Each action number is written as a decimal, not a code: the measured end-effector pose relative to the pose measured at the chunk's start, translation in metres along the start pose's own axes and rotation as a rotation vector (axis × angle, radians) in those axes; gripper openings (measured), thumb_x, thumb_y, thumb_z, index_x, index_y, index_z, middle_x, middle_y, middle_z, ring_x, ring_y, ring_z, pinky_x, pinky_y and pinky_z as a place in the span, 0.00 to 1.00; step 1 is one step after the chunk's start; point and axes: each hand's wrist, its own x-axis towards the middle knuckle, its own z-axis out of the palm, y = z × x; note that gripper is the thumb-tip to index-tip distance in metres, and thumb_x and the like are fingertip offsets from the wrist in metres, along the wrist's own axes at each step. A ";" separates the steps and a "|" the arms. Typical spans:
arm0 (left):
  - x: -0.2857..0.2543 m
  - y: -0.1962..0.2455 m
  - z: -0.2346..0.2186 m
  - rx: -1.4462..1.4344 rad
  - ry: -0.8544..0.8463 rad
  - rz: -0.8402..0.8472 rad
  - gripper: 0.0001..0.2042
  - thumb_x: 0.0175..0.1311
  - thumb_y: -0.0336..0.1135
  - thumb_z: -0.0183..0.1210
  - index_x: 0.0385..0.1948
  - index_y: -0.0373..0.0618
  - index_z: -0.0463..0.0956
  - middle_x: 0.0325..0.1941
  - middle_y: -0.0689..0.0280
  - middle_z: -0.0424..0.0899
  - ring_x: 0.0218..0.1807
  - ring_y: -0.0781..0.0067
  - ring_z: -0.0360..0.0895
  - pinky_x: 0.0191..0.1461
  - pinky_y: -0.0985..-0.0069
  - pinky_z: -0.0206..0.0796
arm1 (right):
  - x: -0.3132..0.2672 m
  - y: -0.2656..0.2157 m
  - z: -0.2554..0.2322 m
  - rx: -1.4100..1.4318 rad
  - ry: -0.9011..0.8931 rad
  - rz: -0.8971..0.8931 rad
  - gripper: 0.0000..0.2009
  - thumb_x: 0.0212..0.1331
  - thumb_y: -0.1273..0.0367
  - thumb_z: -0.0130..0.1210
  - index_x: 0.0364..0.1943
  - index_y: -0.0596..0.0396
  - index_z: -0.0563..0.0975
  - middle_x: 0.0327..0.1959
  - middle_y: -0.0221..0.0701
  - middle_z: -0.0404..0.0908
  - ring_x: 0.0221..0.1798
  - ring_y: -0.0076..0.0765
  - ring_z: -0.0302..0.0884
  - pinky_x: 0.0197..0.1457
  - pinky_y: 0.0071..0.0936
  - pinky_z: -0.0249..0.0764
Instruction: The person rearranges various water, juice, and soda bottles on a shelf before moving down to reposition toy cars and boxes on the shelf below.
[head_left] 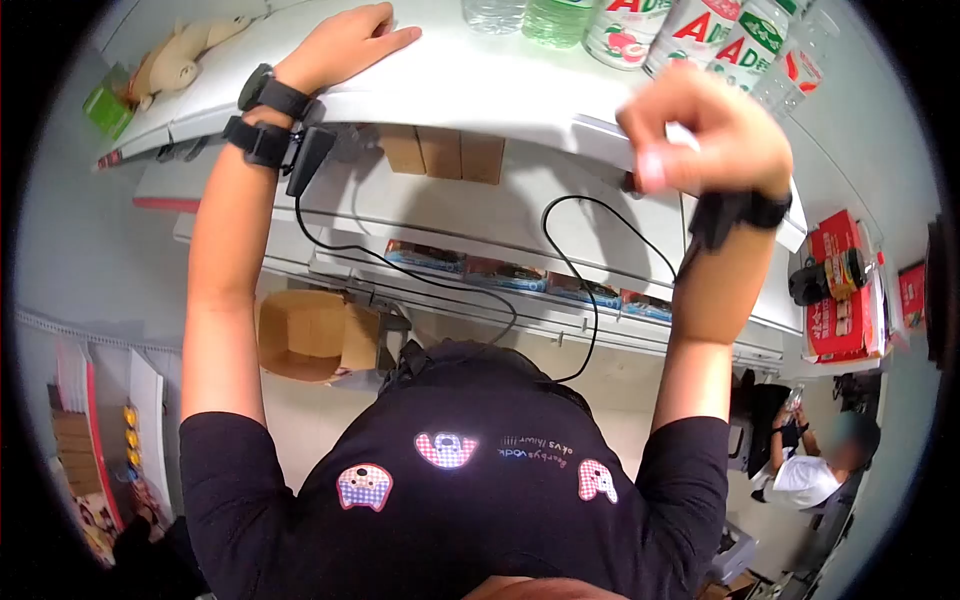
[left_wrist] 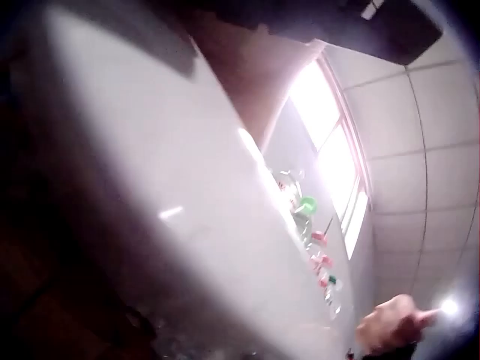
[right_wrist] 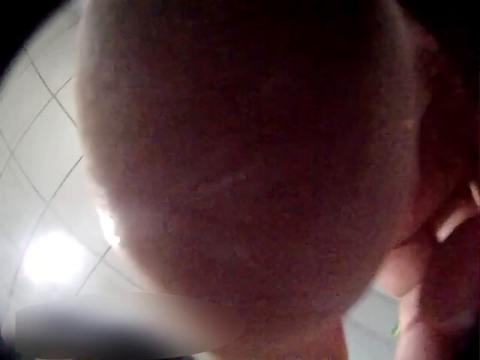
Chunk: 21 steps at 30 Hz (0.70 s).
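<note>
The left hand [head_left: 345, 45] lay flat, fingers straight, on the top white shelf [head_left: 470, 85]. The right hand [head_left: 705, 130] hung raised at the shelf's front edge, fingers curled; whether they pinched anything, I couldn't tell. Bottles [head_left: 690, 30] stood just behind it.

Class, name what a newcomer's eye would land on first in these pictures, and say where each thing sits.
The left hand lies flat on the white top shelf, fingers straight. The right hand is raised at the shelf's front edge, fingers curled; whether it holds anything is unclear. Behind them stands a row of AD bottles.
</note>
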 end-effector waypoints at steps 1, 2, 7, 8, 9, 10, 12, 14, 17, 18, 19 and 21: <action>-0.003 -0.004 0.001 -0.014 0.053 0.039 0.26 0.69 0.59 0.55 0.27 0.40 0.70 0.22 0.60 0.71 0.27 0.67 0.64 0.34 0.69 0.60 | -0.004 -0.009 0.025 0.065 -0.035 -0.124 0.23 0.61 0.55 0.66 0.16 0.55 0.74 0.14 0.24 0.70 0.18 0.20 0.64 0.22 0.23 0.60; -0.007 -0.008 0.002 -0.017 0.065 0.012 0.26 0.69 0.59 0.55 0.27 0.40 0.70 0.22 0.60 0.71 0.27 0.67 0.64 0.34 0.69 0.60 | -0.003 -0.007 0.036 -0.114 -0.246 -0.266 0.21 0.60 0.54 0.66 0.20 0.56 0.77 0.15 0.28 0.74 0.17 0.28 0.69 0.22 0.27 0.65; -0.009 0.014 -0.011 -0.053 -0.013 -0.233 0.23 0.56 0.54 0.65 0.41 0.41 0.82 0.38 0.49 0.86 0.40 0.53 0.83 0.45 0.63 0.74 | 0.017 0.040 0.105 -0.276 -0.236 0.213 0.15 0.60 0.58 0.64 0.40 0.54 0.82 0.26 0.34 0.84 0.30 0.40 0.83 0.36 0.35 0.78; -0.012 0.024 -0.014 -0.074 0.033 -0.218 0.21 0.57 0.51 0.61 0.35 0.38 0.83 0.37 0.46 0.85 0.41 0.49 0.84 0.45 0.60 0.74 | 0.024 0.083 0.113 -0.377 -0.024 0.289 0.14 0.60 0.59 0.63 0.42 0.53 0.82 0.30 0.37 0.84 0.34 0.41 0.84 0.40 0.35 0.78; -0.011 0.017 -0.012 -0.074 0.038 -0.224 0.21 0.57 0.51 0.61 0.35 0.38 0.83 0.37 0.46 0.85 0.41 0.49 0.84 0.45 0.60 0.74 | 0.033 0.117 0.114 -0.471 0.191 0.362 0.14 0.59 0.60 0.63 0.44 0.52 0.82 0.33 0.39 0.85 0.38 0.43 0.84 0.44 0.36 0.78; -0.009 0.007 -0.007 -0.090 0.056 -0.145 0.21 0.62 0.53 0.59 0.29 0.40 0.75 0.28 0.56 0.75 0.33 0.61 0.72 0.39 0.66 0.66 | 0.040 0.120 0.107 -0.645 0.409 0.361 0.15 0.60 0.61 0.63 0.47 0.52 0.82 0.38 0.41 0.85 0.43 0.45 0.83 0.48 0.37 0.77; -0.010 -0.002 0.001 -0.101 0.079 -0.068 0.24 0.68 0.55 0.58 0.23 0.42 0.67 0.20 0.66 0.66 0.26 0.72 0.59 0.33 0.72 0.58 | 0.048 0.136 0.095 -0.915 0.791 0.320 0.16 0.60 0.61 0.62 0.49 0.53 0.82 0.43 0.43 0.85 0.47 0.47 0.83 0.52 0.39 0.76; -0.009 -0.001 -0.001 -0.159 0.093 -0.089 0.24 0.67 0.54 0.59 0.23 0.42 0.68 0.20 0.68 0.66 0.26 0.73 0.60 0.33 0.73 0.58 | 0.049 0.167 0.078 -1.021 0.973 0.268 0.16 0.60 0.61 0.62 0.49 0.53 0.82 0.43 0.43 0.85 0.47 0.47 0.83 0.52 0.39 0.76; -0.010 -0.005 -0.001 -0.169 0.104 -0.135 0.23 0.66 0.53 0.60 0.23 0.42 0.69 0.20 0.69 0.67 0.27 0.74 0.60 0.33 0.73 0.58 | 0.050 0.210 0.056 -1.070 1.073 0.239 0.16 0.60 0.61 0.62 0.49 0.53 0.82 0.43 0.43 0.85 0.48 0.47 0.83 0.53 0.39 0.76; -0.011 -0.006 0.000 -0.164 0.107 -0.137 0.23 0.66 0.53 0.60 0.23 0.42 0.69 0.20 0.69 0.67 0.27 0.74 0.60 0.33 0.73 0.58 | 0.047 0.215 0.056 -1.069 1.081 0.240 0.16 0.60 0.61 0.62 0.49 0.53 0.82 0.43 0.43 0.85 0.48 0.47 0.83 0.53 0.39 0.76; -0.011 -0.007 0.000 -0.177 0.109 -0.145 0.22 0.66 0.52 0.60 0.22 0.41 0.70 0.20 0.68 0.68 0.27 0.74 0.61 0.33 0.73 0.59 | 0.050 0.221 0.057 -1.066 1.076 0.249 0.16 0.60 0.61 0.62 0.49 0.53 0.82 0.43 0.43 0.85 0.48 0.47 0.82 0.53 0.39 0.76; -0.009 -0.009 -0.003 -0.200 0.119 -0.157 0.22 0.65 0.51 0.61 0.22 0.40 0.71 0.20 0.67 0.69 0.27 0.73 0.63 0.33 0.73 0.60 | 0.049 0.227 0.059 -1.067 1.088 0.258 0.16 0.60 0.61 0.62 0.50 0.53 0.82 0.44 0.43 0.85 0.48 0.48 0.82 0.53 0.39 0.76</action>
